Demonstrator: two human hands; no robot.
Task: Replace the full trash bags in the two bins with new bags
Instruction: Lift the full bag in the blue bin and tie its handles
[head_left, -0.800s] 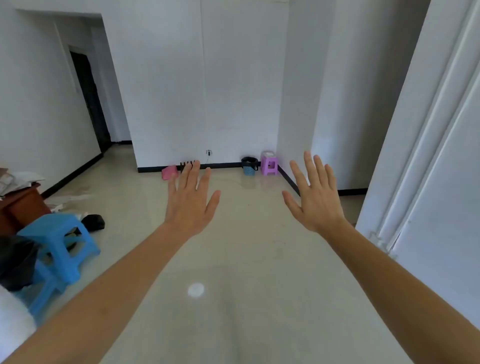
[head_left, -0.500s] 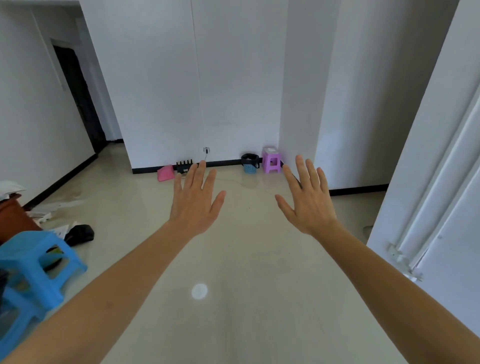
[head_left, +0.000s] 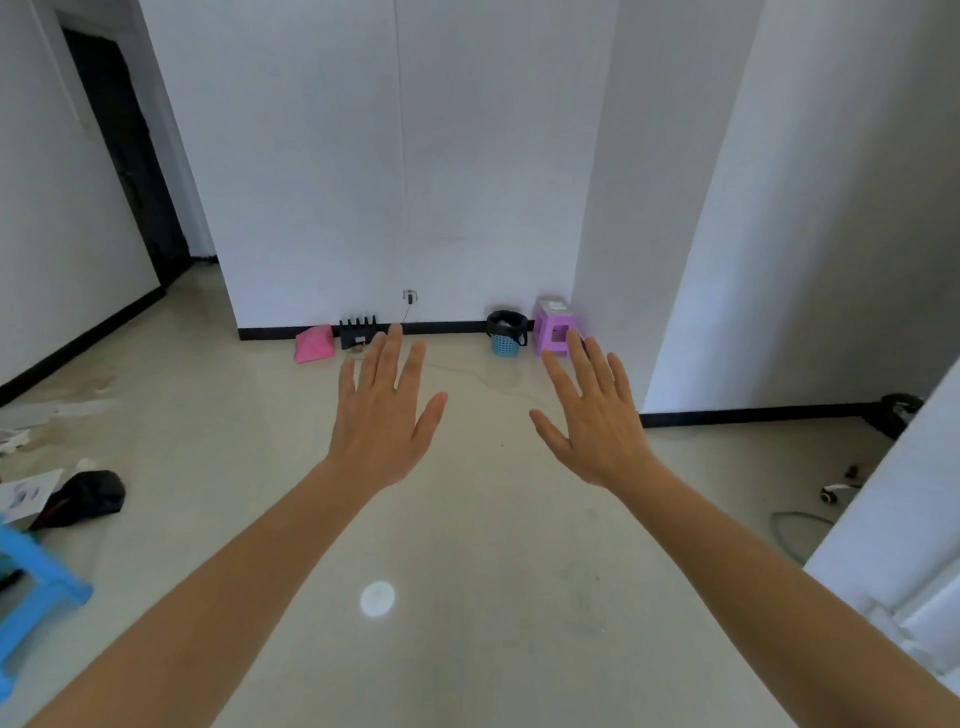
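A small blue basket bin (head_left: 505, 344) lined with a black bag stands on the floor against the far white wall. A second dark bin (head_left: 894, 413) shows partly at the right edge, behind a white door frame. My left hand (head_left: 382, 415) and my right hand (head_left: 597, 415) are stretched out in front of me, backs up, fingers straight and spread. Both hold nothing and are far from the bins.
A purple stool (head_left: 555, 327) stands right of the blue bin. A pink bag (head_left: 313, 344) and a black router (head_left: 358, 332) lie by the wall. A blue stool (head_left: 31, 577), a black object (head_left: 85, 496) and papers are at left. A cable (head_left: 800, 525) lies at right.
The view has turned right and moved forward: the blue stool slid toward the left edge, the far wall and blue bin came nearer, and the dark bin at right appeared. Both hands stay spread.
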